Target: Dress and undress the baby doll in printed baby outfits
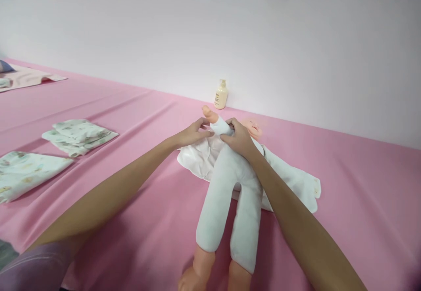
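A baby doll (226, 172) with a white cloth body lies on its back on a pink sheet, its head partly hidden behind my right hand. One of its arms (221, 126) is raised, the bare plastic hand pointing up and left. My right hand (240, 138) is closed around the upper part of that arm. Beneath the doll a white baby shirt (291, 179) is spread, one sleeve stretching out to the right. My left hand (192, 134) is at the shirt's left side, beside the raised arm, fingers curled and thumb on the cloth; its fingertips are partly hidden.
A cream pump bottle (221, 95) stands against the white wall (131, 41) behind the doll. Folded printed cloths (80, 135) lie on the pink sheet (141, 234) to the left. Farther left is a pale pink cloth (33, 76) with items on it.
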### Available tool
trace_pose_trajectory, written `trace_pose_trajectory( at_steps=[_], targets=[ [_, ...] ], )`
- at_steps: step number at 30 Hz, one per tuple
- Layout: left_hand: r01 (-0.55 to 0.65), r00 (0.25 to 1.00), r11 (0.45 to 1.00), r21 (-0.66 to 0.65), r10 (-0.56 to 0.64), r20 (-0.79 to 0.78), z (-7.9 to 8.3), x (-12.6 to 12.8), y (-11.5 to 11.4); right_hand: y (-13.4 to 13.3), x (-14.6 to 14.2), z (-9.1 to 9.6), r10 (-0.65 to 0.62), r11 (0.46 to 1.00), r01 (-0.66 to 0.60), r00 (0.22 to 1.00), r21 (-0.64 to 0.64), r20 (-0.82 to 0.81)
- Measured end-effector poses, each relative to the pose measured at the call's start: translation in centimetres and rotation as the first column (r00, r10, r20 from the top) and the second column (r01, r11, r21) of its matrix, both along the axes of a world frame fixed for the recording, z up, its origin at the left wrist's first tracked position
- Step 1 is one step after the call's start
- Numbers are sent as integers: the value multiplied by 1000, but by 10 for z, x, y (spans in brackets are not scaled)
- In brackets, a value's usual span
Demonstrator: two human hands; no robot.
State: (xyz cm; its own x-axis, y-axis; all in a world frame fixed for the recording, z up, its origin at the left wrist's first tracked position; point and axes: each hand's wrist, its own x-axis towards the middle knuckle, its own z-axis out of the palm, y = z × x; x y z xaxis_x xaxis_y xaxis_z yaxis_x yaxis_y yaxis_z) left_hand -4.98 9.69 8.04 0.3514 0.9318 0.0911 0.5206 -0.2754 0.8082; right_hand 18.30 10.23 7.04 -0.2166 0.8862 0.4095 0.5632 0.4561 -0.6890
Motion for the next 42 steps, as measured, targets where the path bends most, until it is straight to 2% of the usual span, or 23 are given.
trace_pose_trajectory(
  at_steps=[4,7,10,14,16,17,19,24,26,29,31,33,34,35,36,38,39,40,42],
  targets=[
    [120,984,992,46,-125,128,12,8,-9,-1,-3,-3,75,993,-80,995,84,62],
    [89,982,996,11,-89,168,14,6,-9,-4,-4,3,43,982,-64,992,179,120],
    [-20,985,999,-36,26,168,14,-3,-2,-11,7,30,24,977,-42,996,211,90],
    [-9,997,990,-138,20,76,20,-22,9,-30,43,80,-35,970,46,998,238,-52],
    [12,999,987,-159,-6,36,24,-32,11,-41,68,90,-100,964,118,991,237,-88],
    [27,999,985,-170,-24,23,26,-37,12,-47,80,88,-143,962,157,987,225,-76],
    [74,997,974,-213,-74,9,27,-46,13,-59,103,71,-239,952,233,971,199,6],
    [135,988,933,-334,-154,-31,22,-67,16,-91,145,-9,-351,932,301,890,202,291],
    [141,977,925,-353,-187,-99,21,-73,16,-102,155,-35,-356,931,293,857,217,372],
    [87,952,947,-310,-171,-253,22,-68,14,-112,162,-58,-312,948,238,834,212,455],
    [-34,939,985,-166,-26,-344,24,-49,9,-116,164,-65,-306,950,232,826,209,474],
    [-132,922,987,92,156,-354,27,-16,1,-117,165,-67,-316,947,240,818,213,481],
    [-125,922,964,236,200,-332,29,5,-5,-117,165,-67,-318,946,241,816,215,483],
    [-73,932,928,365,195,-307,31,29,-11,-117,165,-67,-319,946,241,816,217,483],
    [32,946,893,450,118,-302,33,54,-17,-117,164,-67,-319,946,241,817,218,480],
    [259,934,830,495,-83,-349,36,104,-29,-118,164,-66,-315,947,241,823,211,472],
    [327,907,812,484,-126,-402,36,128,-34,-118,164,-65,-314,948,241,825,209,471],
    [372,870,808,457,-132,-476,36,149,-37,-119,164,-65,-311,949,240,825,206,472],
    [443,749,820,363,-116,-652,32,182,-38,-120,164,-64,-308,950,238,824,202,476]
  ],
)
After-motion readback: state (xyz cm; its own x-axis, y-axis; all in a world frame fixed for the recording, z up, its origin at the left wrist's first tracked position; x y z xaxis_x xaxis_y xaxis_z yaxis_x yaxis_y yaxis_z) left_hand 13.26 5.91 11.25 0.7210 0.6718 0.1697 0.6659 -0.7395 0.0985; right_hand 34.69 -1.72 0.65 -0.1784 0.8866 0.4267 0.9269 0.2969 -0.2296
